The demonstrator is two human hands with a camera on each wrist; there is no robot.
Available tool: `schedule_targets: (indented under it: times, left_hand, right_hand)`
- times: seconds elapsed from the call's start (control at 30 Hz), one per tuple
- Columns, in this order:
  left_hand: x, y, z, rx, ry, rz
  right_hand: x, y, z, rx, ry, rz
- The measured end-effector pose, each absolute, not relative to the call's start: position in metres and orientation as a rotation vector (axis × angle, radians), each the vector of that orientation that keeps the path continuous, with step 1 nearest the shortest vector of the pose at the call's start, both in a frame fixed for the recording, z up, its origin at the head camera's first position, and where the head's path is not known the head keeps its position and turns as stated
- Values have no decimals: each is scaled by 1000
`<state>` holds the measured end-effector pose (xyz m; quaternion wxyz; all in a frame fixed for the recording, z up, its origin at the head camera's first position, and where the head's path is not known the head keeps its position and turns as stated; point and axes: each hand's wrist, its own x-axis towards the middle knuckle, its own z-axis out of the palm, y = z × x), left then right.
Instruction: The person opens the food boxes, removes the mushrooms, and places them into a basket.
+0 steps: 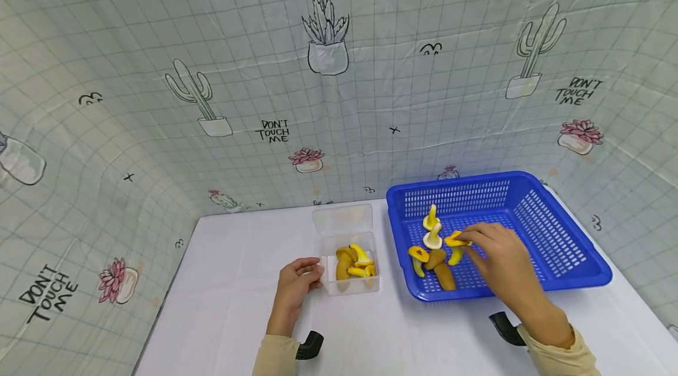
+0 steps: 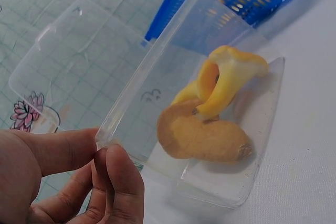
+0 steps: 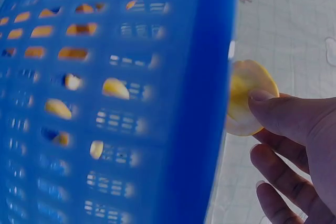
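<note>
Pinching a yellow, thin-capped mushroom with a slender stem (image 1: 454, 239) by its cap, between thumb and fingers of the right hand (image 1: 503, 261), and holding it within the left part of a blue, rectangular plastic basket with slotted walls (image 1: 598, 275). Calling, to judge by the thin cap, for a light pinch well onto the flesh (risking, with a hard squeeze, a torn or slipping edge). Doing best, probably, by lifting straight up, so as to be sparing the close neighbours a nudge. Not being able to tell, from these views, about any contact between the hanging stem and the basket's floor.

Pinching with the left hand (image 1: 296, 283), too: gripping the left edge of a small, clear, rectangular plastic box (image 1: 365, 287) between thumb and finger. Likely needing only gentle pressure there, for steadying the light walls without bending them.

Showing, at the box's far side, a clear, flat plastic lid (image 1: 343, 218) swung open. Containing, in the box, one brown, thick-stemmed mushroom (image 1: 344, 261) along the left, with yellow, horn-shaped mushrooms (image 1: 362, 256) beside it; overlapping too much for a sure count. Containing, in the basket, two pale yellow mushrooms with stems pointing up (image 1: 432, 239) and, nearer the front, an orange-capped mushroom with a yellow stem (image 1: 418, 255) just beside a stout brown mushroom (image 1: 445, 276). Standing apart on a white, cloth-covered table (image 1: 228, 282), with the box to the left and the basket to the right.
</note>
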<state>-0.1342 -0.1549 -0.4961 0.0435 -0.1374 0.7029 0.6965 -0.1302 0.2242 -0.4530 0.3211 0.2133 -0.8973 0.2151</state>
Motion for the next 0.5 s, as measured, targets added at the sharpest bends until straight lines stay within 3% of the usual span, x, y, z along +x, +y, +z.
schedule_targets:
  times: [0.5]
  left_hand:
    - [-135,-155,-495,-435,2142,2119]
  right_hand:
    - [-137,240,-455,562,-2356,538]
